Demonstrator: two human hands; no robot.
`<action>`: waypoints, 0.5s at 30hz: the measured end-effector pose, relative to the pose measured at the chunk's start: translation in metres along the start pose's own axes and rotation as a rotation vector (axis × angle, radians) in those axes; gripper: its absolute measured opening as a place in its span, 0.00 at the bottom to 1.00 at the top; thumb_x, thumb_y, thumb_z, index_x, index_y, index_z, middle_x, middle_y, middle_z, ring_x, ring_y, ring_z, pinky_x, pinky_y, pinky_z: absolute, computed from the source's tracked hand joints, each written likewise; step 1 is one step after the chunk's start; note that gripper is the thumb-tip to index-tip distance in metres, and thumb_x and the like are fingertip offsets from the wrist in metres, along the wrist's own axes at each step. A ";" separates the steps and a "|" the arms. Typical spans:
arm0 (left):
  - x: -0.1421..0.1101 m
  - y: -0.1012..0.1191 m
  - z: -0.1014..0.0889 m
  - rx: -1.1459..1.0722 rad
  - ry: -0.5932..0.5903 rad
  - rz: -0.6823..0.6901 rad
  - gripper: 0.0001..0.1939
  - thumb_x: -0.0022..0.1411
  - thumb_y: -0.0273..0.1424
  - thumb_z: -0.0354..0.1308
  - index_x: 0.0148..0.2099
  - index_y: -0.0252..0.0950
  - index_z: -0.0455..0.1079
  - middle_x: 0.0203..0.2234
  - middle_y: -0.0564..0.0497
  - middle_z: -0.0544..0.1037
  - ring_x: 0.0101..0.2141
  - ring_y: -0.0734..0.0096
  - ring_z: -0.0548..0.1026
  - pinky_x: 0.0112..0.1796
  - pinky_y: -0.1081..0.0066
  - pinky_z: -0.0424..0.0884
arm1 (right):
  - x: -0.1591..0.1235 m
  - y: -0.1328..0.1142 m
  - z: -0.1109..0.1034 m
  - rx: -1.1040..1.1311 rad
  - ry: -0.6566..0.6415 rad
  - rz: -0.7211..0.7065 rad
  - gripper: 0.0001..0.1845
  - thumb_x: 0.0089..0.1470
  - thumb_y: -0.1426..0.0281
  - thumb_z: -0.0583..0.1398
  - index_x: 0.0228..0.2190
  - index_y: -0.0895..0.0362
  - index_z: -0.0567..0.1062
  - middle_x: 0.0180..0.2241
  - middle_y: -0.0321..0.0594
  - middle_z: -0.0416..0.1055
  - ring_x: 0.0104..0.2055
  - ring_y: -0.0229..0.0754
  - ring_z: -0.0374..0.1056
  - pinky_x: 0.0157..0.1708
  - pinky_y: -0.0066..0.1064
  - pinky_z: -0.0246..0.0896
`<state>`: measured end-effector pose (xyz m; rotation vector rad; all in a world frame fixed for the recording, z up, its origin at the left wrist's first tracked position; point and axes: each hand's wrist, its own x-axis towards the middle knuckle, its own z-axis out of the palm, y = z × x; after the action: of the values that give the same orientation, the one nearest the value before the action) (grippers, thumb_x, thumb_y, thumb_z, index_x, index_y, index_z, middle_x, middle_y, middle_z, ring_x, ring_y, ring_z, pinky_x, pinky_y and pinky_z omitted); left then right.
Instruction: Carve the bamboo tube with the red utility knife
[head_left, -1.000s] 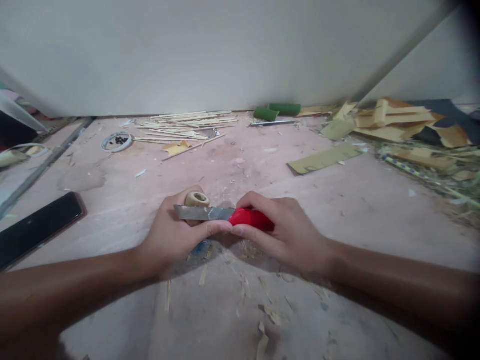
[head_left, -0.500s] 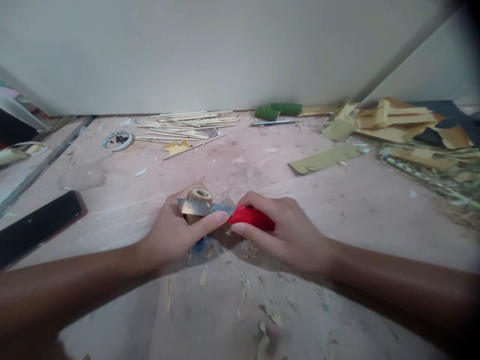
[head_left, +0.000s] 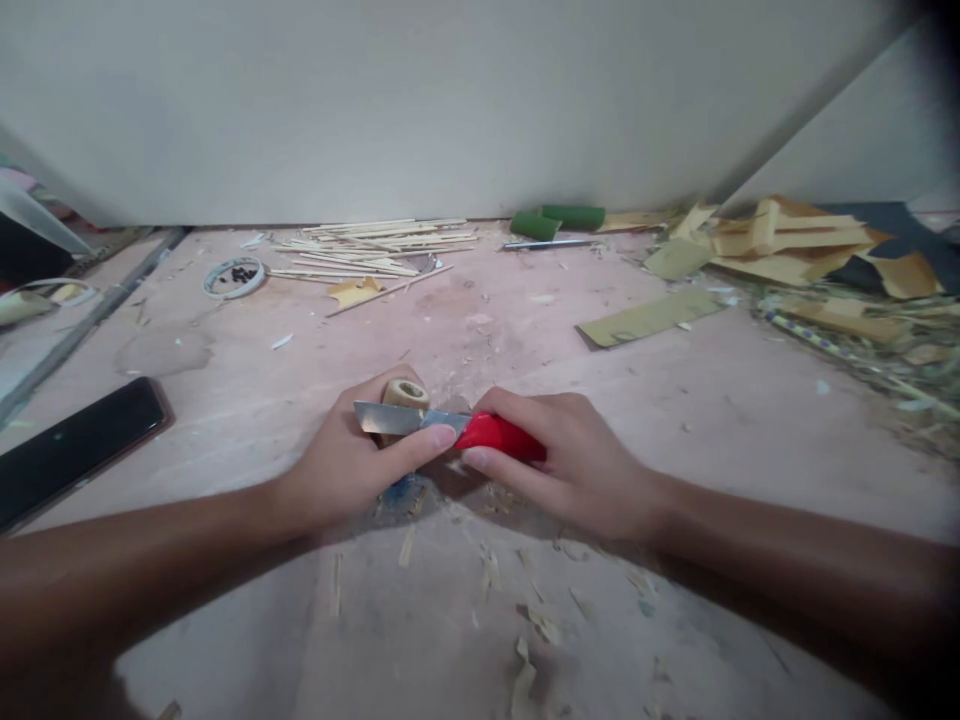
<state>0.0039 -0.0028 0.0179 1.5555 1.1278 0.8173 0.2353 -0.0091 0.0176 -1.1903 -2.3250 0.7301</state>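
My left hand (head_left: 360, 435) is wrapped round a short hollow bamboo piece (head_left: 406, 393), its open round end facing up. In my right hand (head_left: 555, 450) is a red-handled knife (head_left: 501, 437), gripped by the handle. The knife's blade (head_left: 397, 417) points left and lies across the near side of the bamboo piece. My left thumb presses along the lower edge of the blade. The left fingers behind the bamboo are hidden. Thin shavings (head_left: 491, 570) are scattered on the surface under and in front of my hands.
A black phone (head_left: 82, 450) lies at left. Toward the wall are thin sticks (head_left: 375, 245), a ring with dark bits (head_left: 234, 279), green bamboo pieces (head_left: 572, 217) and a slim metallic tool (head_left: 547, 245). At right sit a flat strip (head_left: 652, 318), brown paper scraps (head_left: 795, 240) and a shavings pile (head_left: 915, 370).
The bamboo piece has tipped slightly and shifted a little to the right within my left hand. The knife stays against it, almost unmoved.
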 end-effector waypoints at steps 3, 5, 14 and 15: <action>0.000 0.001 -0.001 0.006 -0.009 0.010 0.14 0.63 0.35 0.67 0.32 0.37 0.65 0.19 0.61 0.68 0.22 0.79 0.65 0.25 0.76 0.61 | 0.001 0.001 0.001 -0.021 -0.009 -0.018 0.18 0.67 0.54 0.59 0.34 0.55 0.72 0.26 0.34 0.73 0.26 0.38 0.65 0.28 0.30 0.46; 0.000 0.002 -0.001 0.009 -0.006 0.011 0.14 0.62 0.34 0.67 0.32 0.37 0.65 0.19 0.60 0.68 0.22 0.79 0.65 0.25 0.76 0.61 | 0.002 0.001 0.001 -0.027 -0.015 -0.021 0.18 0.68 0.54 0.59 0.34 0.55 0.72 0.26 0.34 0.73 0.26 0.38 0.65 0.28 0.30 0.46; -0.001 0.000 -0.001 -0.008 -0.018 0.014 0.14 0.62 0.34 0.67 0.32 0.37 0.65 0.19 0.61 0.68 0.21 0.79 0.65 0.25 0.76 0.62 | 0.001 0.002 0.001 -0.035 -0.018 -0.037 0.18 0.68 0.54 0.58 0.35 0.55 0.73 0.26 0.34 0.72 0.26 0.38 0.65 0.28 0.30 0.46; -0.001 0.000 -0.001 -0.015 -0.017 0.015 0.14 0.62 0.34 0.67 0.32 0.37 0.65 0.19 0.61 0.68 0.21 0.79 0.65 0.25 0.76 0.62 | 0.001 0.002 0.001 -0.037 -0.018 -0.038 0.18 0.68 0.54 0.58 0.35 0.55 0.73 0.26 0.34 0.73 0.26 0.38 0.65 0.28 0.30 0.46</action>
<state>0.0028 -0.0033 0.0177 1.5577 1.0965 0.8197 0.2355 -0.0077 0.0159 -1.1565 -2.3787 0.6901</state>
